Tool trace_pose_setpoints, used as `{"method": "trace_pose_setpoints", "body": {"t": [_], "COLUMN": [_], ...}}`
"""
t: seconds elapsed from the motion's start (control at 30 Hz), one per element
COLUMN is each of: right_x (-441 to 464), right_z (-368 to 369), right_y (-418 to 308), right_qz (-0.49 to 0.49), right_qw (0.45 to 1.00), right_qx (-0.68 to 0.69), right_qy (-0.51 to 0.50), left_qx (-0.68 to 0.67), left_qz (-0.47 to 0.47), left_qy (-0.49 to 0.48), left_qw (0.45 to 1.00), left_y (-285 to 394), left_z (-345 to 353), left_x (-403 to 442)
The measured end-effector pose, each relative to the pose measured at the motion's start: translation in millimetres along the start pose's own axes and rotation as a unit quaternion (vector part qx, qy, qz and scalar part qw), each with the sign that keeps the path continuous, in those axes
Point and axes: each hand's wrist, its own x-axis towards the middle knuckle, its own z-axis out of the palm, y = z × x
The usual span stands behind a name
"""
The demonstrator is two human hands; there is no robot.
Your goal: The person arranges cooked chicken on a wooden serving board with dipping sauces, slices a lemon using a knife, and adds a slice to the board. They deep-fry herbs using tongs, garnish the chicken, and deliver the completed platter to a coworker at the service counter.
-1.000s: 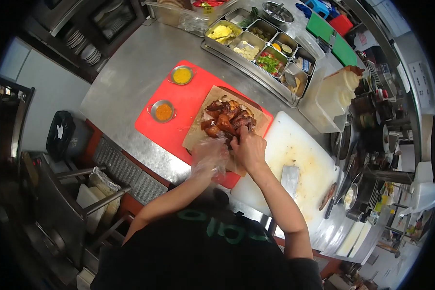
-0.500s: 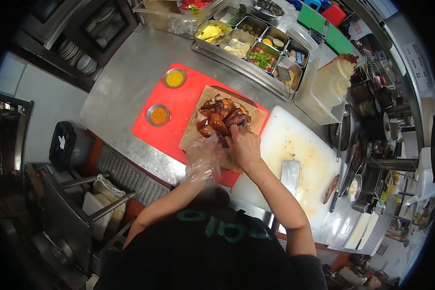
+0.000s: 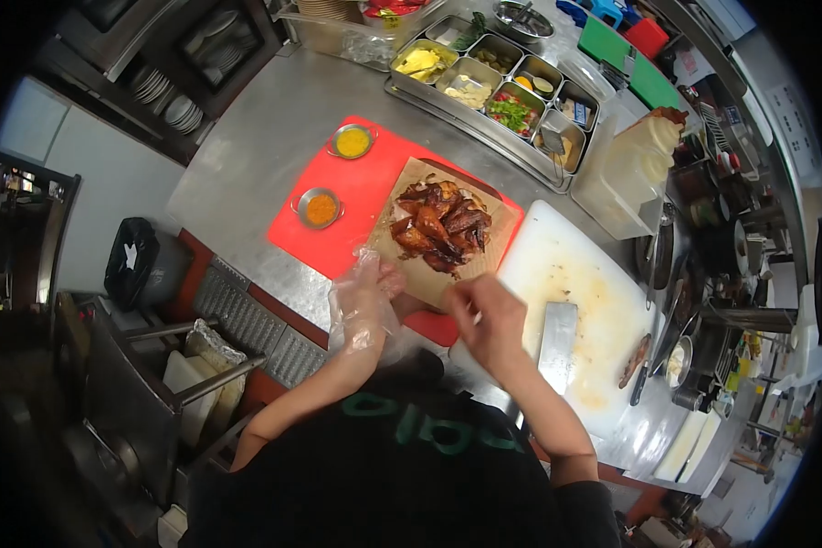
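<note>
Presently: glossy brown meat heap [image 3: 441, 228] on tan paper [image 3: 425, 285]; wearer-side of heap, crinkly-plastic-gloved left hand [image 3: 371, 294], bare right hand [image 3: 493, 317], both curled, pinch unclear.

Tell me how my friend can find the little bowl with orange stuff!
Find the metal table, then the red board on it. On that board, left of the roasted meat, look for the small bowl nearer the gloved left hand. It holds orange stuff; the other bowl holds yellow stuff.

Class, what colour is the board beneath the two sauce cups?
The board is red; head view.
</note>
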Motion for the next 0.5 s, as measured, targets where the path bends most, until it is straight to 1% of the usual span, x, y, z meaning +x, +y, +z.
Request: {"method": "trace_pose_setpoints", "body": {"t": [0.07, 0.13, 0.2, 0.23, 0.3, 0.33, 0.37, 0.4, 0.43, 0.47, 0.5], "right_x": [-11, -19, -30, -32, -34, -35, -40, -44, -57, -66, -79], "right_z": [-13, -3, 8, 1, -14, -24, -31, -43, -56, -67, -72], "right_y": [-30, -41, -25, -23, -5, 8, 38, 57, 66, 63, 70], "right_qz": [-0.092, -0.131, -0.162, -0.122, -0.062, -0.041, 0.001, 0.039, 0.105, 0.107, 0.119], "right_qw": [0.994, 0.988, 0.985, 0.991, 0.993, 0.991, 0.984, 0.974, 0.968, 0.964, 0.959], "right_qx": [0.048, 0.083, 0.045, 0.031, -0.029, -0.054, -0.092, -0.124, -0.109, -0.113, -0.124], "right_qy": [-0.043, -0.006, 0.032, 0.046, 0.094, 0.115, 0.151, 0.184, 0.203, 0.216, 0.224], "left_qx": [0.007, 0.012, 0.005, 0.097, 0.193, 0.323, 0.440, 0.513, 0.522, 0.529, 0.533], "left_qz": [0.010, 0.002, -0.034, 0.005, 0.028, 0.043, 0.068, 0.216, 0.246, 0.278, 0.278], "left_qy": [-0.011, -0.036, -0.079, -0.161, -0.279, -0.372, -0.450, -0.495, -0.522, -0.544, -0.546], "left_qw": [1.000, 0.999, 0.996, 0.982, 0.940, 0.869, 0.774, 0.667, 0.627, 0.589, 0.584], "left_y": [0, 19, 12, 19, 16, 8, 2, 4, 6, 7, 10], "left_z": [-3, 8, 21, 29, 35, 33, 33, 41, 46, 51, 57], "left_x": [-3, -33, -51, -68, -92, -97, -102, -120, -127, -132, -135]}}
